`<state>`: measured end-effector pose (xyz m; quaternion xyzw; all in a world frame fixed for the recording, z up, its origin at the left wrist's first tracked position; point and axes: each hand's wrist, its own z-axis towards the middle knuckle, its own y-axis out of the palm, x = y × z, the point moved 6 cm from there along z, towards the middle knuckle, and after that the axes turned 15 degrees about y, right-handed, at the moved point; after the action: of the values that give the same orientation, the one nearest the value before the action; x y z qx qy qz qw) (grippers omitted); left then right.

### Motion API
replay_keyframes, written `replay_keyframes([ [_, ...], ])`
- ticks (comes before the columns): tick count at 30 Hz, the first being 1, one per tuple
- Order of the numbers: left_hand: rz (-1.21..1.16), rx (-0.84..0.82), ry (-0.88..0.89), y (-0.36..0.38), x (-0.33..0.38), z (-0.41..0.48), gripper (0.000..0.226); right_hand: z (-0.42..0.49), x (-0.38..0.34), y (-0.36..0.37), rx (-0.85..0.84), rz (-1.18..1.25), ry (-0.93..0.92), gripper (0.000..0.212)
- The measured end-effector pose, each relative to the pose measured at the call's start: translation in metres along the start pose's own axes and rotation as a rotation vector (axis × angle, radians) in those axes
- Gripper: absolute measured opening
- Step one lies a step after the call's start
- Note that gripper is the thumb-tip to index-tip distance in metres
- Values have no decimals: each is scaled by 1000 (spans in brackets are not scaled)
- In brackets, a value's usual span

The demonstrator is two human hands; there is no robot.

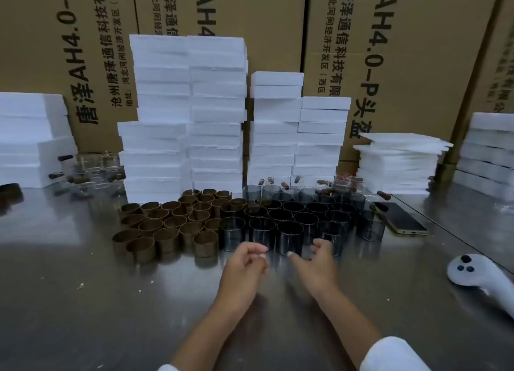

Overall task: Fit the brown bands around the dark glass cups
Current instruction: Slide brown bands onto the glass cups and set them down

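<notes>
Fingers [257,249] of both hands are loosely curled and hold nothing. The left hand [244,265] and the right hand [315,262] are low over the counter [111,301], just before the front row of dark glass cups [290,231]. The brown bands [167,226] stand grouped directly left of the cups. The step in hand seems to be the reach for 1 cup and 1 band. The next move probably calls for the right hand to grip a front cup, the left hand to take a near band, and then to slide the band gently around the glass.
</notes>
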<state>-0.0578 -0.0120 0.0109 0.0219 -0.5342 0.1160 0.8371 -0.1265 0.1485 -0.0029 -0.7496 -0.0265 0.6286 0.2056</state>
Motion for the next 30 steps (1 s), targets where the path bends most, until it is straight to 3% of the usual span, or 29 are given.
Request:
replay_keyframes([
  [3, 112, -56, 81, 2, -6, 12, 19, 9, -7, 12, 36, -28, -57, 73],
  [9, 93, -101, 144, 6, -5, 26, 16, 21, -15, 18, 192, -228, -25, 84],
  [14, 97, -55, 212, 0, 6, 23, 20, 13, -14, 12, 84, -261, -104, 70],
  [19, 99, 39, 302, -8, 19, 19, 20, -22, -11, 3, -124, 107, -196, 42],
  [22, 90, -2, 339, -6, 25, 19, 24, -28, -13, 5, -212, 226, -203, 42],
  [30, 272, -85, 608, 4, 43, 7, 40, -30, -20, 8, -267, 151, -278, 39],
])
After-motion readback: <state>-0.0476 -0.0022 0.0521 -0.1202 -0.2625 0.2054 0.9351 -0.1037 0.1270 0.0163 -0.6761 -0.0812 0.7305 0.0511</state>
